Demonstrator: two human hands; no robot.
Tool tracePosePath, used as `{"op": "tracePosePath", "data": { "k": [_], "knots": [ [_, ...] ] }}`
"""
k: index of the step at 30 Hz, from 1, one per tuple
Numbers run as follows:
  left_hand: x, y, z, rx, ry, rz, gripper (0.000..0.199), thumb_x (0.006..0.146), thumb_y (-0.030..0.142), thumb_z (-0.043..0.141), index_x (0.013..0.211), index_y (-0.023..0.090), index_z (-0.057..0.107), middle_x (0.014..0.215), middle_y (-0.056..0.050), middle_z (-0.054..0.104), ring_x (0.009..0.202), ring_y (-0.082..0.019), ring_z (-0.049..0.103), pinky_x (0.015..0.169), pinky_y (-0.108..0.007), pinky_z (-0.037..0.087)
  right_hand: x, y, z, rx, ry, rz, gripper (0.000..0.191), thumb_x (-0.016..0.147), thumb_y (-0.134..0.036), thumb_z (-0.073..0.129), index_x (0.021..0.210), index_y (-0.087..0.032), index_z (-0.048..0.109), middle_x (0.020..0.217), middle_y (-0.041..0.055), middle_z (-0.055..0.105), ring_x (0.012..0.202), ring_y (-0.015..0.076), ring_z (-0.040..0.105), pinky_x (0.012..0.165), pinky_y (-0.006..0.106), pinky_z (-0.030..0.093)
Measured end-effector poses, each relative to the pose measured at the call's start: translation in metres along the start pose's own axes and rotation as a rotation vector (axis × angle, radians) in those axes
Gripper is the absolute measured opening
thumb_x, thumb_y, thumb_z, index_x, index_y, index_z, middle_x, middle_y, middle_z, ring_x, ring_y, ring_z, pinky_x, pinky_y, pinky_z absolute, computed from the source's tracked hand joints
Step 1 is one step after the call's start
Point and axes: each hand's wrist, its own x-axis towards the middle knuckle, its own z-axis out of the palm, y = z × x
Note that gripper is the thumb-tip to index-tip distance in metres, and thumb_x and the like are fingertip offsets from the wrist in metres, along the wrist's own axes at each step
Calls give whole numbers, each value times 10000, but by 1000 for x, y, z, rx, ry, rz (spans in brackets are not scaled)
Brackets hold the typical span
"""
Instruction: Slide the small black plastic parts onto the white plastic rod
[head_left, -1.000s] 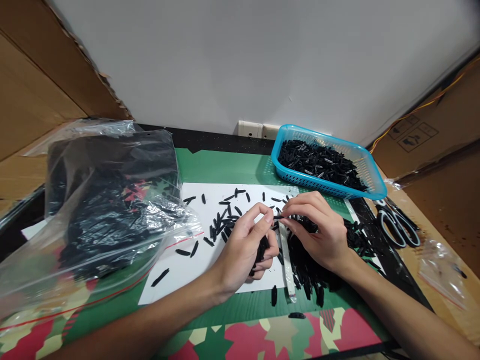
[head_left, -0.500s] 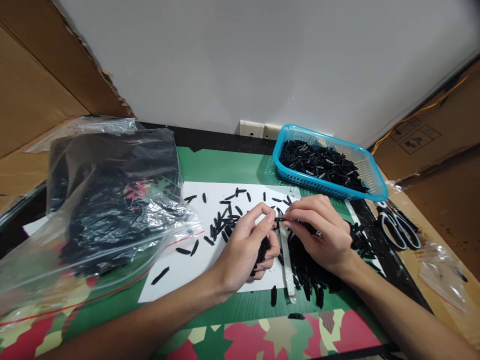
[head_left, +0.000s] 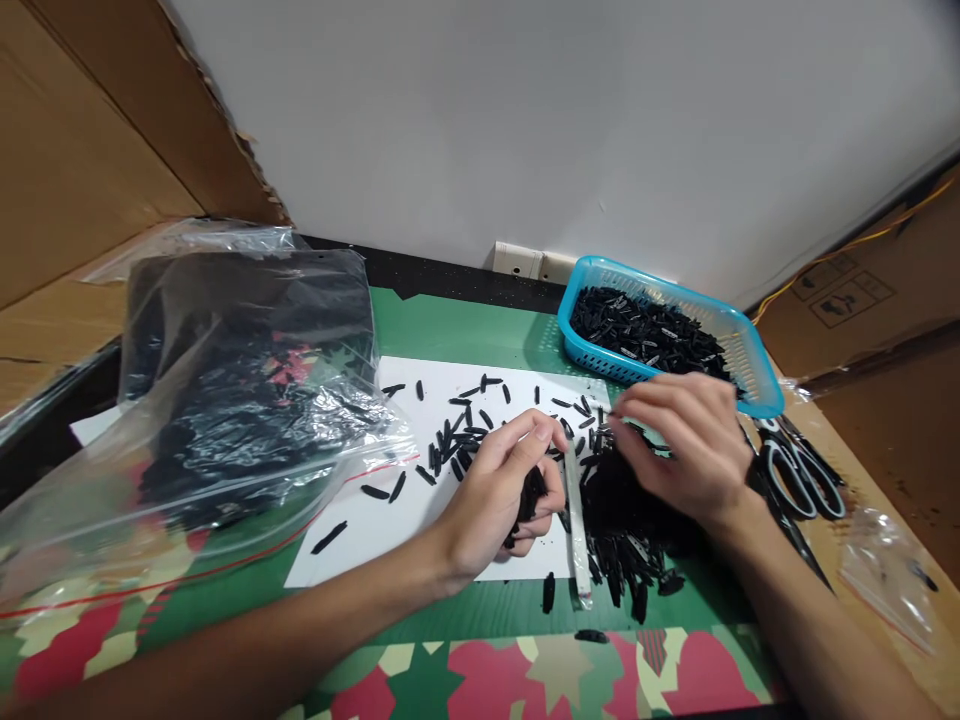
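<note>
Worktop with green mat, camo-pattern strip along near edge, cardboard walls left and right, white wall behind. Big clear plastic bag on left side, stuffed with black parts, red zip line along its lower edge, overlapping the white paper sheet at center. Blue plastic basket at back right, filled with small black pieces, just beyond the right hand.

Pile of black pieces lies on the mat right of the sheet, under and in front of the right hand. Loose black pieces scattered over the sheet's far half, a few strays near the front edge. Narrow white strip lies lengthwise between the sheet and the pile, just beside the left hand. Scissors with black-and-grey handles at right, partly behind the right wrist. Small clear zip bag far right on the cardboard.

Left hand rests on the sheet, fingers curled closed around a bunch of black pieces in the palm, thumb tip raised. Right hand hovers over the pile, motion-blurred, fingers loosely bent and pointing left; cannot tell if it pinches anything. Hands apart, white strip between them.
</note>
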Motion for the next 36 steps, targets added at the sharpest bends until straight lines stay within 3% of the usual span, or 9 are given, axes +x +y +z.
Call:
{"op": "tracePosePath", "data": {
  "k": [3,6,8,11,14,18,25,36],
  "knots": [
    [-1,0,0,-29,0,7,357,1033,646,483,1012,290,499,585,86,427,430,-57,239,347,-101,173,-1,30,-10,-257,52,295,118,960,-229,754,1068,-263,720,1055,85,783,1032,335,692,968,535,427],
    [-2,0,1,-46,7,7,359,1039,652,453,1025,296,490,581,82,428,431,-60,242,347,-100,176,-1,46,-17,-303,57,528,164,974,-339,745,1113,-252,741,1143,121,755,1109,387,659,1014,596,387],
    [-1,0,2,-47,21,0,357,1041,655,442,1036,301,486,577,82,428,427,-62,241,346,-100,171,1,40,-19,-188,49,535,161,967,-350,757,1089,-245,747,1123,115,752,1093,363,676,1004,563,428],
    [0,0,2,-39,37,-9,361,1035,668,447,1056,309,490,577,83,426,420,-63,245,347,-102,164,8,11,-19,159,-27,420,111,963,-274,767,1060,-230,737,1053,86,753,1007,283,697,913,451,503],
    [0,-2,3,-30,62,-1,397,1014,704,467,1088,317,513,592,78,449,414,-64,282,350,-107,192,17,-27,-14,483,-240,287,118,948,-229,787,1040,-213,714,956,43,753,910,234,678,840,402,468],
    [0,-4,4,-5,99,14,413,1007,712,477,1114,316,521,628,67,496,414,-55,299,360,-107,216,20,-54,-6,592,-376,309,151,926,-273,825,995,-194,717,921,29,731,882,221,642,841,397,416],
    [1,-4,3,-26,43,2,321,1048,633,460,1084,314,455,619,87,450,429,-51,266,376,-92,180,15,-46,-4,786,-451,478,38,999,-208,732,1015,-220,764,1005,28,748,964,192,672,900,346,485],
    [1,-1,1,-27,15,-18,337,1036,633,472,1002,300,438,572,100,432,413,-58,245,347,-95,175,11,-35,0,882,-329,785,143,1009,-297,725,898,-225,779,848,-3,734,787,152,639,738,289,474]
  ]
}}
